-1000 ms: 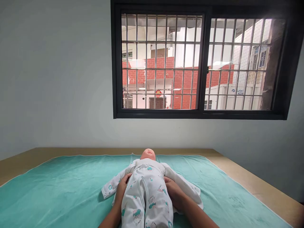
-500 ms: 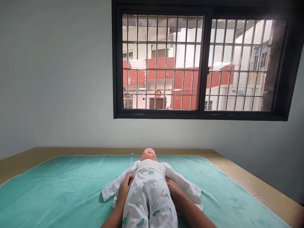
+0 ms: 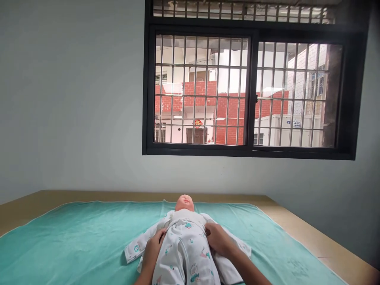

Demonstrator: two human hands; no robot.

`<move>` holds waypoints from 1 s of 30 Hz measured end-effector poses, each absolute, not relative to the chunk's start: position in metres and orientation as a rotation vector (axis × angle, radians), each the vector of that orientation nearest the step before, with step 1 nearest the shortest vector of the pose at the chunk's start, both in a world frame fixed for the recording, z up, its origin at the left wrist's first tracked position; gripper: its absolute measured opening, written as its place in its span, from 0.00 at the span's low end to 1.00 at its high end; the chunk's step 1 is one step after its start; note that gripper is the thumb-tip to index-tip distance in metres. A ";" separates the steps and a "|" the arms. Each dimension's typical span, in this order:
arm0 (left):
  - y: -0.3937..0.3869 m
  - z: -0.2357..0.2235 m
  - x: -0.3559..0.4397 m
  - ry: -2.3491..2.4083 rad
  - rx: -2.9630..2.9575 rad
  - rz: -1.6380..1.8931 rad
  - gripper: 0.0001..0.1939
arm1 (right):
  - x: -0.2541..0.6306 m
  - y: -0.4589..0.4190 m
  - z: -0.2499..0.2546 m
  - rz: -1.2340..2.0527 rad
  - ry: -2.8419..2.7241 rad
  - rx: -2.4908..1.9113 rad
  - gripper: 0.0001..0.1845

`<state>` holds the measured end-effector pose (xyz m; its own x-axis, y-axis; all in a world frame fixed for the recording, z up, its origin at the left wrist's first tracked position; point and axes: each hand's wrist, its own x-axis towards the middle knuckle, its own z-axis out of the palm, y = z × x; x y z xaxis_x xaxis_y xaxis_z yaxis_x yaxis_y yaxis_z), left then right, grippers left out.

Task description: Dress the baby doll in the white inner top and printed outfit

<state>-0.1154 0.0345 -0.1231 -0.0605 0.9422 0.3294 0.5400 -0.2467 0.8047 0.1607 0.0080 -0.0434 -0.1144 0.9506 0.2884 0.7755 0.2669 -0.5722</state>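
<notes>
Probably soft, stretchy printed pants (image 3: pixel 201 246), lower centre | doll (image 3: pixel 184 203) likely light | best hold: waistband (image 3: pixel 185 216) sides | left hand (image 3: pixel 153 246), right hand (image 3: pixel 219 238) touching hips; cannot tell if clamped

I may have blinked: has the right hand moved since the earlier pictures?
Yes, the right hand has shifted slightly up the view, toward the table's far edge.
</notes>
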 end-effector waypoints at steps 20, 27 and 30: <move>0.031 -0.044 -0.103 1.449 2.087 1.221 0.19 | 0.170 0.027 -0.063 0.719 -1.690 -1.205 0.17; 0.056 -0.043 -0.098 1.464 1.899 1.212 0.24 | 0.178 0.038 -0.064 0.781 -1.621 -1.344 0.20; 0.057 -0.052 -0.099 1.520 1.955 1.161 0.20 | 0.171 0.033 -0.066 0.597 -1.680 -1.344 0.18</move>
<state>-0.0985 0.0566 -0.0524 0.0620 0.9299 0.3625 0.5940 -0.3262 0.7353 0.1707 0.0331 -0.0660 -0.0296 0.9423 0.3335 0.5203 0.2995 -0.7998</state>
